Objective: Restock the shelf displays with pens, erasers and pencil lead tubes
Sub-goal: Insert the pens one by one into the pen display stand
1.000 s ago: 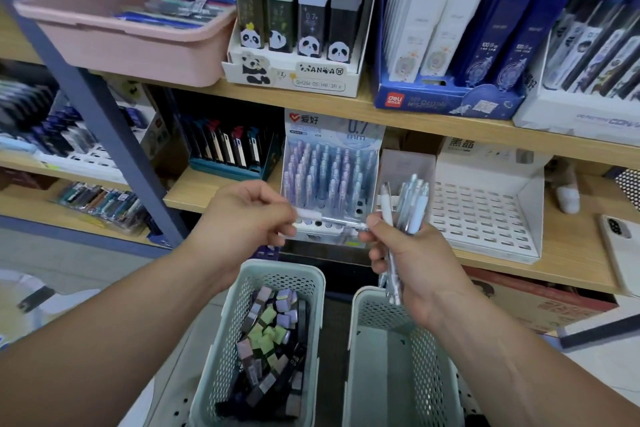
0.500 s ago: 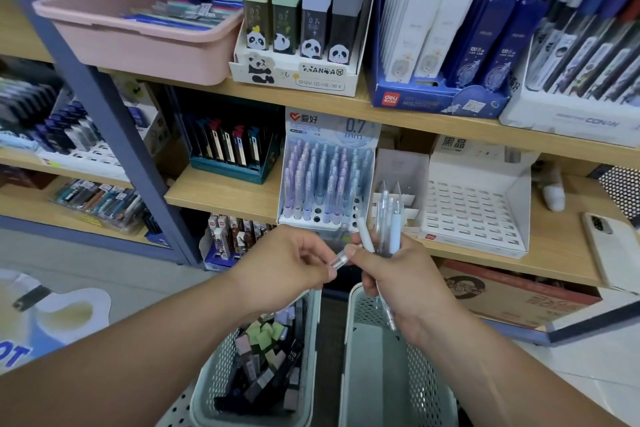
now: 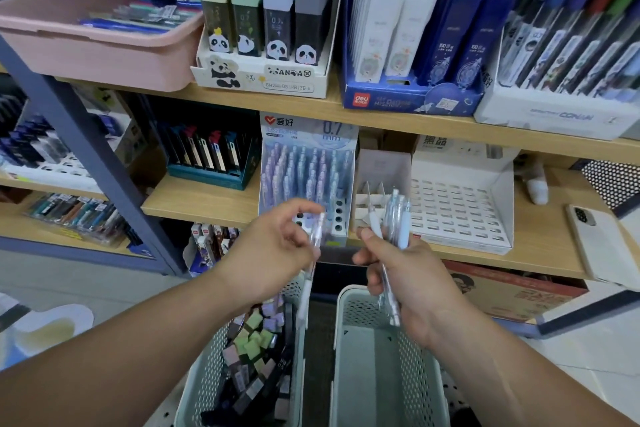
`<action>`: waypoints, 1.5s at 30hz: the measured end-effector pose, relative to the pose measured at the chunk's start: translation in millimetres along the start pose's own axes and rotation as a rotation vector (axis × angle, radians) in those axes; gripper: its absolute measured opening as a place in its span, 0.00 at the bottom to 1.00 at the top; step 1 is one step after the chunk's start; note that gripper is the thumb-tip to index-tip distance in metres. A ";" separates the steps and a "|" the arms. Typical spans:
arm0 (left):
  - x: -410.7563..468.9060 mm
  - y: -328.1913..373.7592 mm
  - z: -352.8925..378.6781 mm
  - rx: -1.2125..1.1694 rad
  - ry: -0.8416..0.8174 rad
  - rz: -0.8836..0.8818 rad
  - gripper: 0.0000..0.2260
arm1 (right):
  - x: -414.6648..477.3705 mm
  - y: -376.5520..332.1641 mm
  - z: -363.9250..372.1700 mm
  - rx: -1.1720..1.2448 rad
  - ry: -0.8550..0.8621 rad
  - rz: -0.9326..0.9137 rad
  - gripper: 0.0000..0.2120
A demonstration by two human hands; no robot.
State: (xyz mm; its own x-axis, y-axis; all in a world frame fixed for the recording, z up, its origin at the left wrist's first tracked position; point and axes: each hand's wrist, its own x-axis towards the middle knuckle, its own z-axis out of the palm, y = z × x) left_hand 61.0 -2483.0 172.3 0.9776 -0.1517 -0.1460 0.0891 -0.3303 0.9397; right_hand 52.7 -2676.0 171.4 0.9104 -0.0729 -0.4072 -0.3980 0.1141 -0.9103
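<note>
Both hands full at the shelf (image 3: pixel 207 201)
The left hand (image 3: pixel 273 250) pinches a single clear pen (image 3: pixel 317 236); the right hand (image 3: pixel 412 277) grips a bundle of pale pens (image 3: pixel 396 215), just below the partly filled pen display (image 3: pixel 304 166)

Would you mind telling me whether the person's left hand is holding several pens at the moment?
No, the left hand pinches just one clear pen, while the right hand grips the bundle of pens.
</note>
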 end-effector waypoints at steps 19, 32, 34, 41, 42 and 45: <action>51.5 29.8 14.7 -0.028 0.585 0.267 0.11 | 12.5 -14.2 -45.0 -0.011 -0.009 0.006 0.13; 73.5 44.2 26.6 0.088 0.717 0.472 0.14 | 3.2 -14.2 -61.3 -0.106 0.019 -0.011 0.12; 76.7 41.0 29.5 0.156 0.719 0.474 0.10 | 4.3 -13.5 -64.7 -0.117 0.019 -0.015 0.12; 94.4 29.4 43.9 0.438 0.695 0.377 0.06 | 5.4 -16.1 -71.0 -0.129 0.016 -0.023 0.11; 96.2 29.9 44.7 0.455 0.703 0.363 0.05 | 5.8 -16.7 -70.2 -0.126 0.013 -0.026 0.11; 100.5 35.9 44.8 0.427 0.715 0.301 0.05 | 6.9 -18.0 -67.2 -0.131 0.011 -0.032 0.12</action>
State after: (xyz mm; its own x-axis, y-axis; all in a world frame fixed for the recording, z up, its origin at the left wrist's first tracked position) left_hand 154.0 -2551.8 177.5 0.8463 0.2829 0.4514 -0.1305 -0.7114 0.6906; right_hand 58.6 -2745.2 180.0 0.9219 -0.0851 -0.3779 -0.3807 -0.0190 -0.9245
